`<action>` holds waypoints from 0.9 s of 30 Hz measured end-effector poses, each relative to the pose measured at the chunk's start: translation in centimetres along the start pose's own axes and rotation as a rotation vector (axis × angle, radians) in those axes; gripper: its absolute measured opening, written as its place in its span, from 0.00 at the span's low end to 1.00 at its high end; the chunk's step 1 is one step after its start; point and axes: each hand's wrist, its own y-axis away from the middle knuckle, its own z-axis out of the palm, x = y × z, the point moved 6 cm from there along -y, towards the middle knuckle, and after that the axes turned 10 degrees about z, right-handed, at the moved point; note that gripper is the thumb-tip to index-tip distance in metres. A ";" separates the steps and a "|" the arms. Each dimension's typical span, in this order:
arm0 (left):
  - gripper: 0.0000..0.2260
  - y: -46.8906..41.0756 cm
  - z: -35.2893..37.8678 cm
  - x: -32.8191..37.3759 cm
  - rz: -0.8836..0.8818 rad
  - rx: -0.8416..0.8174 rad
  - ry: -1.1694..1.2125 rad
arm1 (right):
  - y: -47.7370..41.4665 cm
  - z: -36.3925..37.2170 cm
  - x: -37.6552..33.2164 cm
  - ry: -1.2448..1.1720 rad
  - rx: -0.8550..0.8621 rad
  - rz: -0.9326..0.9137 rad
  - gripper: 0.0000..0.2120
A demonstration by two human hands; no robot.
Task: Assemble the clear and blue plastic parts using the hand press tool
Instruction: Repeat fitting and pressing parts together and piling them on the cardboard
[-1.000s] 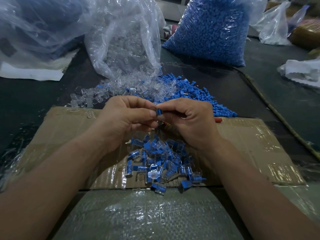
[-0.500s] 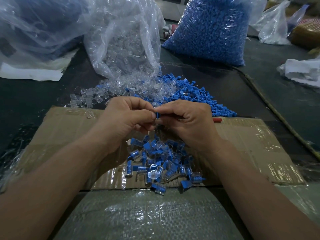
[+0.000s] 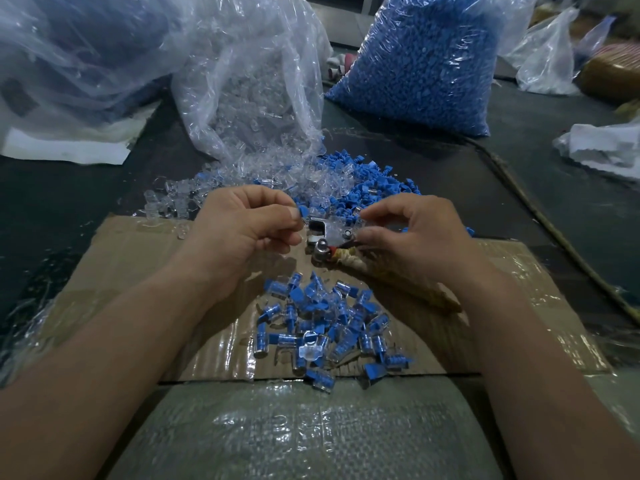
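The left hand [image 3: 239, 230] is curled, and a blue part [image 3: 303, 212] is pinched between its thumb and forefinger. The right hand [image 3: 415, 237] is closed on the press tool [image 3: 323, 233], whose metal head is seen between the two hands and whose cord-wrapped handle runs back under the right palm. What looks like a clear part [image 3: 358, 224] is held at the right fingertips, on top of the tool. Half a second ago the fingertips were pressed together and the tool was hidden; now the hands are drawn apart. A heap of joined pieces [image 3: 322, 327] is spread on the cardboard [image 3: 131, 251] just nearer than the hands. Loose clear parts [image 3: 277, 174] and loose blue parts [image 3: 367, 188] are heaped just beyond them.
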 end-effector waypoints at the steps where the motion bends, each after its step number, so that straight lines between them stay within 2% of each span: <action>1: 0.03 0.0 -0.1 0.0 0.004 0.009 0.001 | -0.1 -0.1 0.6 0.007 -0.050 0.049 0.16; 6: 0.04 -0.2 -0.4 -0.1 0.024 0.048 0.017 | 0.4 0.8 2.1 0.156 -0.391 0.165 0.41; 9: 0.03 -0.2 -0.5 -0.1 0.028 0.044 0.026 | 0.4 1.3 2.3 0.295 -0.429 0.163 0.45; 13: 0.06 -0.2 -0.4 -0.2 0.026 0.056 0.040 | 0.2 0.9 1.9 0.349 -0.341 0.129 0.38; 17: 0.06 -0.3 -0.6 -0.3 0.038 0.073 0.046 | 0.3 0.4 0.9 0.362 -0.247 0.081 0.22; 20: 0.06 -0.3 -0.6 -0.3 0.051 0.066 0.038 | 0.2 0.7 0.3 0.474 -0.203 0.041 0.14; 24: 0.06 -0.2 -0.3 -0.2 0.073 0.040 0.027 | 0.2 1.5 -0.2 0.613 -0.126 -0.022 0.10; 27: 0.05 -0.2 -0.2 -0.2 0.089 0.028 0.024 | 0.2 1.5 -0.1 0.568 -0.089 -0.025 0.10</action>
